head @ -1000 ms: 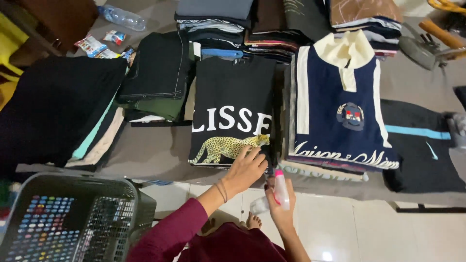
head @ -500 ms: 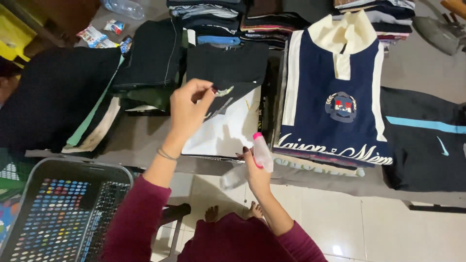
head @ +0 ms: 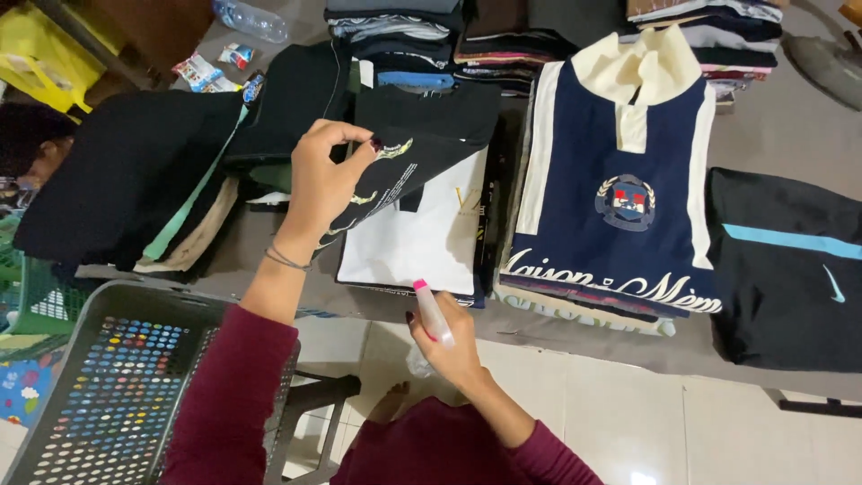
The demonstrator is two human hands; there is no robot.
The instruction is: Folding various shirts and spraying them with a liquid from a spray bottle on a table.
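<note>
While I watch from the head camera, my left hand (head: 321, 184) pinches the lower edge of a black folded cotton shirt with gold lettering (head: 409, 148), thumb and fingers closed on the cloth and lifting it back off the pile. Under that raised flap lies a white folded shirt (head: 422, 238), bared on top of the same stack. My right hand (head: 449, 346) sits just below the white shirt, over the pale tiled floor (head: 646, 422), its fingers wrapped around a small slim white marker with a pink tip (head: 431, 310) that points up toward the pile. Right of the white shirt lies a navy polo with a cream collar and a chest crest (head: 620, 189). Lower left of it stands a grey plastic laundry basket (head: 108, 377), near my left sleeve. All the piles rest on the grey table (head: 772, 135).
</note>
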